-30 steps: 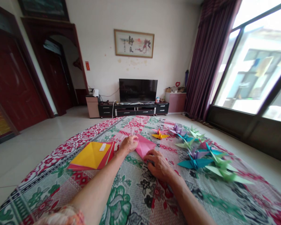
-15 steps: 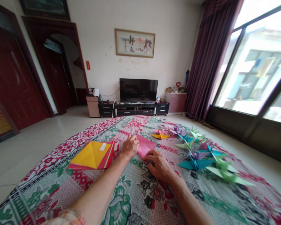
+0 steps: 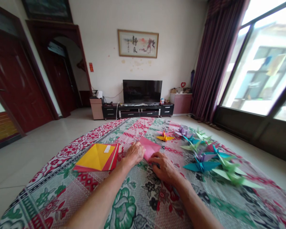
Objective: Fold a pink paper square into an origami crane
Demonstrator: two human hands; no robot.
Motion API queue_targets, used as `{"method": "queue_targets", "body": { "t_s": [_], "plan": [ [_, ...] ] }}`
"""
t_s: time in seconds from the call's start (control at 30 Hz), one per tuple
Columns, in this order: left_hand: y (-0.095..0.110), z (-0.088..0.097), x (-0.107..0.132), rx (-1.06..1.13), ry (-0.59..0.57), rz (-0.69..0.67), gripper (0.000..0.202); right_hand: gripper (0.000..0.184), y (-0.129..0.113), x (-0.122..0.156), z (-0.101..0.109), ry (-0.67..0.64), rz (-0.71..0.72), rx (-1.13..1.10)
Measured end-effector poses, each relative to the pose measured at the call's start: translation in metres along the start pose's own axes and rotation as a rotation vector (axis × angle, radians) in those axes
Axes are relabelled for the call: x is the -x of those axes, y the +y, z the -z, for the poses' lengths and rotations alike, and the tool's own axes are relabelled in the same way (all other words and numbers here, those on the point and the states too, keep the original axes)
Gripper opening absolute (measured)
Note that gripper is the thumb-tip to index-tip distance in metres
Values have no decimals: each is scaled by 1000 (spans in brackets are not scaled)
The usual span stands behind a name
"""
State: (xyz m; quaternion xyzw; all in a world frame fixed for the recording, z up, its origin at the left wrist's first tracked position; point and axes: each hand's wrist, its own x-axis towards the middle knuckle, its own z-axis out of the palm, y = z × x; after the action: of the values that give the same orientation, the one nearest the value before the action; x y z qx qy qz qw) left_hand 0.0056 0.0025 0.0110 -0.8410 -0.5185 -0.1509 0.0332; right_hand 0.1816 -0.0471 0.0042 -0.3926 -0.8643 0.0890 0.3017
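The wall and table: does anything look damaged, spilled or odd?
The wall does: blotchy yellowish patches show below the framed picture, like stains or peeling paint. On the tablecloth, the paper stack lies unevenly fanned, with a white patch on its yellow top sheet. I see no spill around the pink paper.

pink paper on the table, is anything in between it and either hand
Nothing visible: the left hand is at the left side of the pink paper, the right hand at its near right edge. The yellow-topped stack lies off left, the folded birds off right.
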Motion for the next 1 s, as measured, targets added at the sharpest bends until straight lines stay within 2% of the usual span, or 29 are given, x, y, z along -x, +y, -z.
{"method": "queue_targets", "body": {
  "t_s": [0.17,0.43,0.7,1.0],
  "plan": [
    [5,-10,11,17,81,64,30,32,2,1,3,-9,19,-12],
    [2,-20,14,88,93,117,39,37,8,3,7,-20,51,-9],
    [3,-22,16,41,43,141,48,37,12,3,11,-75,49,-32],
    [5,-21,16,52,11,169,49,39,9,3,17,-105,68,-38]
  ]
}}
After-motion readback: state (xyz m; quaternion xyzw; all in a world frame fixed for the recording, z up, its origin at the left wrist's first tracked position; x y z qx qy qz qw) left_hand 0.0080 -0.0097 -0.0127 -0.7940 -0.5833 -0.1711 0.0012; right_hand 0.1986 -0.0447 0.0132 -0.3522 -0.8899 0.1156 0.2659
